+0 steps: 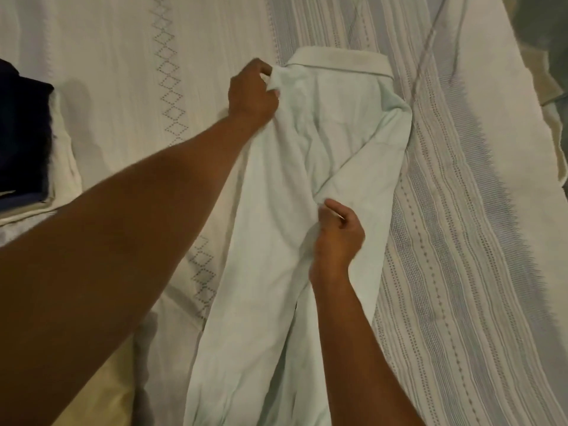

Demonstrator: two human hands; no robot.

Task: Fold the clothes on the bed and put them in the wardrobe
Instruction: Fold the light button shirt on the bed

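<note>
A home bedroom: a bed under patterned bedspreads [461, 210], with folded clothes [24, 133] stacked on it.

We note white coverlet [107, 56] on left, stitched column of dotted diamonds running down it. Striped blanket [461, 210] lies on right, with grey-blue bands and dotted lines running lengthwise. Pale yellow fabric [101, 392] at bottom left. Dark grey-green patch [550, 23] at top right, too blurred for us to identify.

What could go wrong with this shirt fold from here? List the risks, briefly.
1. The left hand grips the shirt at the shoulder beside the collar; pulling may drag the collar crooked.
2. The right hand pinches a small bunch mid-body, which may set a crease.
3. The folded-in sleeve could slide open.
</note>
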